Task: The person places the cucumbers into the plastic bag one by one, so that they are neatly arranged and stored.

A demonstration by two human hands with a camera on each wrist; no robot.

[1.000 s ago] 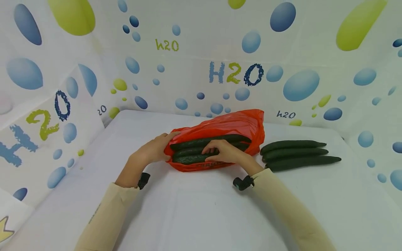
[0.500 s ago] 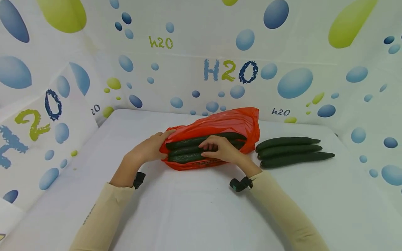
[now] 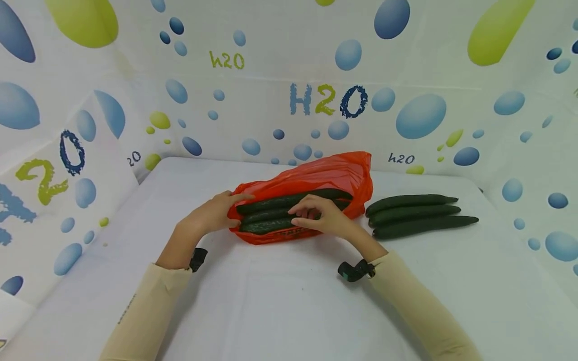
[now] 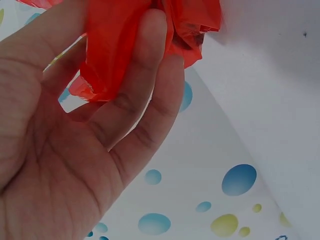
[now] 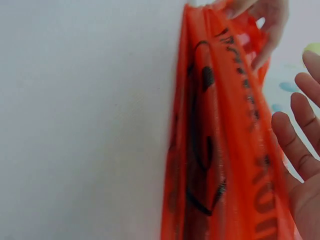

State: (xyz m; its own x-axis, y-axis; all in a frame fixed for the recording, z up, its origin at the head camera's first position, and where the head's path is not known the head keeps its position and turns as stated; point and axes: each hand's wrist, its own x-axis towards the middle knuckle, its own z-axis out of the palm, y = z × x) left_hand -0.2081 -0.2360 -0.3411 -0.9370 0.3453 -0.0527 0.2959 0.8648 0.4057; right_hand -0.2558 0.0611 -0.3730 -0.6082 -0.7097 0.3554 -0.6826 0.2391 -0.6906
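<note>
A red plastic bag (image 3: 316,173) lies on the table with its side opening towards me. Three dark green cucumbers (image 3: 271,203) show side by side inside it. At the bag's left end, my left hand (image 3: 212,213) holds the plastic, its fingers (image 4: 135,75) bent around the film in the left wrist view. My right hand (image 3: 322,215) is over the front of the bag, above the cucumbers, with loosely bent fingers. In the right wrist view its fingers (image 5: 292,135) are spread apart beside the bag's printed edge, gripping nothing.
Three more cucumbers (image 3: 415,215) lie in a row to the right of the bag. A white cloth (image 3: 280,301) covers the table. Patterned sheeting (image 3: 253,100) with blue and green drops rises behind and at the sides.
The head view has shifted slightly, so the scene sits further left. My right hand has moved a little to the right over the bag. My left hand keeps its hold on the bag's end.
</note>
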